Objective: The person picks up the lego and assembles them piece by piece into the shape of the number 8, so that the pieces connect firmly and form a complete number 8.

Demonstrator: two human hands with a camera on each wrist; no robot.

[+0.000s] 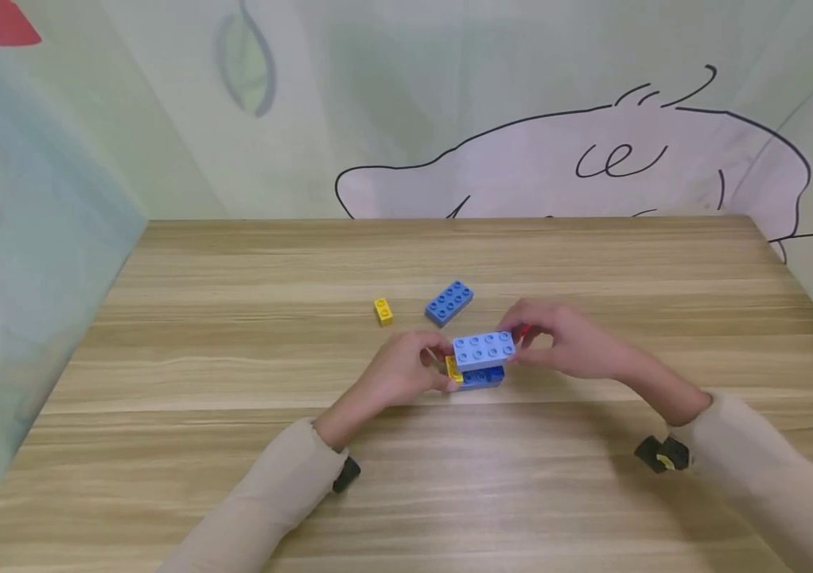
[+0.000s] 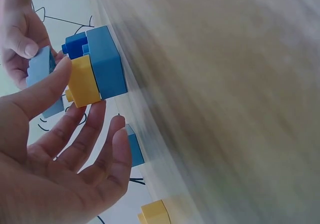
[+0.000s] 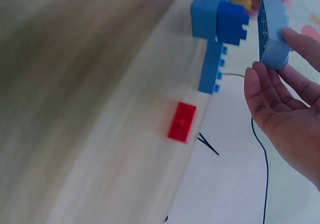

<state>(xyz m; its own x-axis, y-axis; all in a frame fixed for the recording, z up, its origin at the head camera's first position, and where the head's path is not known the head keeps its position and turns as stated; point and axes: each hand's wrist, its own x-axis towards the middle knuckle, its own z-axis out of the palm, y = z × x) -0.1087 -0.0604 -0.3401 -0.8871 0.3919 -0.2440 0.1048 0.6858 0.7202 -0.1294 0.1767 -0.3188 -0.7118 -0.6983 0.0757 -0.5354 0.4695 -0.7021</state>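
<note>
A light blue brick (image 1: 484,350) is pinched at its right end by my right hand (image 1: 571,338), held just above a small build. That build has a blue brick (image 2: 107,62) at the bottom, with a yellow brick (image 2: 84,82) and a dark blue brick (image 3: 231,23) on top of it. My left hand (image 1: 402,370) grips the yellow brick between thumb and fingers at the build's left end. In the right wrist view a gap shows between the light blue brick (image 3: 273,32) and the build.
Behind the build lies a long blue brick (image 1: 449,303) on the wooden table (image 1: 235,334). To its left is a small yellow brick (image 1: 383,312). A red brick (image 3: 182,122) lies beyond the build, mostly hidden by my right hand in the head view.
</note>
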